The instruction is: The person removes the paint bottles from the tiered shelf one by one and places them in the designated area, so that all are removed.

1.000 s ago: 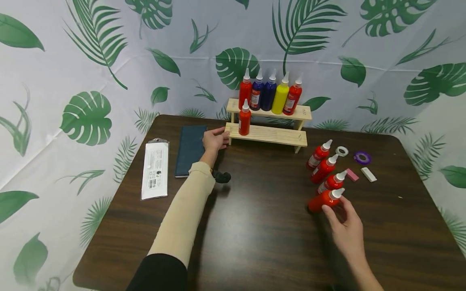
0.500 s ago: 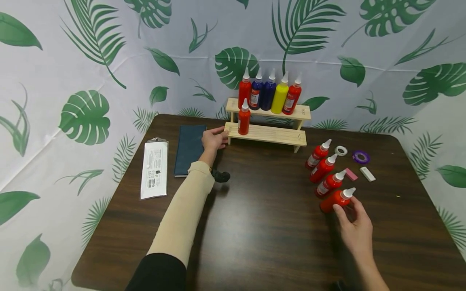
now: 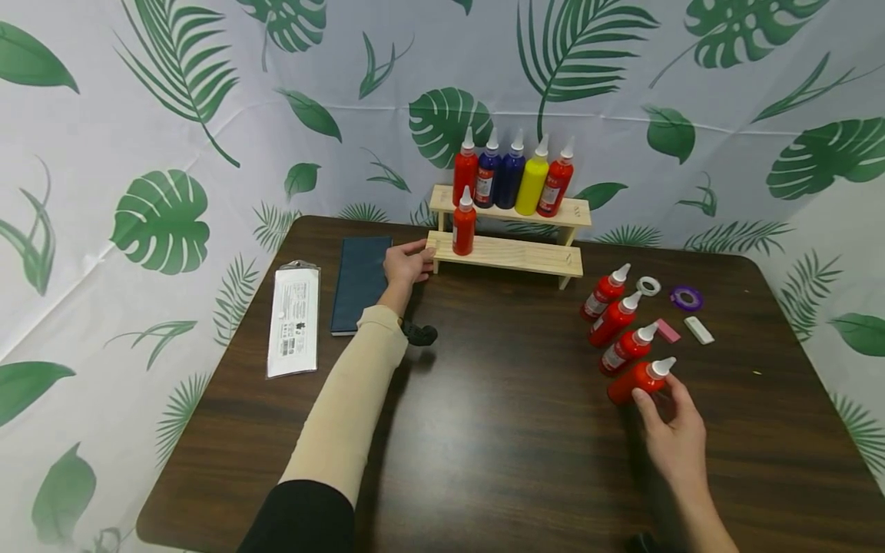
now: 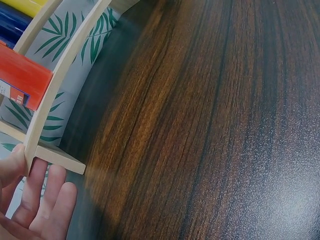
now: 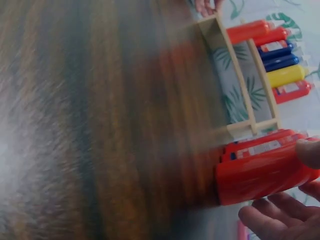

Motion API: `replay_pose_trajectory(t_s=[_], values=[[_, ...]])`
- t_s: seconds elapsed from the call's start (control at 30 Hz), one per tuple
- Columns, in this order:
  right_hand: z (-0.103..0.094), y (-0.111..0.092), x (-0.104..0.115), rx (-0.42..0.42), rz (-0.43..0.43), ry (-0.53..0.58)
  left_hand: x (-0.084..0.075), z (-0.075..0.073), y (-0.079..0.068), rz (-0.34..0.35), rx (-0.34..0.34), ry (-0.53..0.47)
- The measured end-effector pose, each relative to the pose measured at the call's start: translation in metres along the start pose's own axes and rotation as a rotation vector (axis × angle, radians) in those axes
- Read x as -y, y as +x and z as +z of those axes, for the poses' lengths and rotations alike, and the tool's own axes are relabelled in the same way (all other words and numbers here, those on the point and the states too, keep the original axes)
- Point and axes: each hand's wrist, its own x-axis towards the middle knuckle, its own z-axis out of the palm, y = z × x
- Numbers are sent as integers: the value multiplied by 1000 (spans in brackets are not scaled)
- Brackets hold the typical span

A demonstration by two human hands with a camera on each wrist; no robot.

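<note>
The left hand (image 3: 406, 265) pinched the near left end of the wooden stand (image 3: 518, 255). On its lower step stood a lone bottle (image 3: 464, 230); five more bottles (image 3: 512, 182) crowded the upper one. A tug or tilt from that hand could have toppled them, being tall and narrow. Farther right, beside the stand, three red bottles (image 3: 611, 321) stood in a slanting row, and just nearer the person the right hand (image 3: 674, 434) gripped a fourth bottle (image 3: 631, 383) high up near its cap. Held so high, its bottom could have swung into its neighbour and tipped it.

The left wrist view showed the thumb and fingers on either side of the step's end, which the head view partly hid. The right wrist view showed the fourth bottle's bottom edge, though whether it touched the table was unclear. Only the head view showed the two tape rolls (image 3: 686, 299).
</note>
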Motion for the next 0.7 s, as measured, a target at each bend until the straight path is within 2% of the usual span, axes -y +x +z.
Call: replay_pose_trajectory(t_s=[0.1, 0.2, 0.27, 0.37, 0.43, 0.5, 0.57, 0.63, 0.7], values=[[-3, 0, 6, -22, 5, -14, 0, 1, 1, -5, -3, 6], [-11, -1, 23, -126, -36, -10, 1, 2, 3, -5, -8, 12], [-17, -2, 38, -232, -110, -6, 1, 3, 2, 0, -6, 10], [-21, -5, 63, -391, -285, 2, 1, 3, 2, 3, 0, 5], [-17, -6, 82, -440, -411, 29, 2, 2, 2, 2, 3, -3], [-6, -4, 101, -413, -522, 71, 3, 2, 3, 0, 1, -8], [12, 2, 118, -330, -593, 113, 4, 1, 3, 1, 1, -11], [37, 16, 132, -198, -618, 127, 4, 1, 4, 3, 4, -12], [66, 36, 143, -67, -607, 135, 4, 1, 4, 6, 8, -11]])
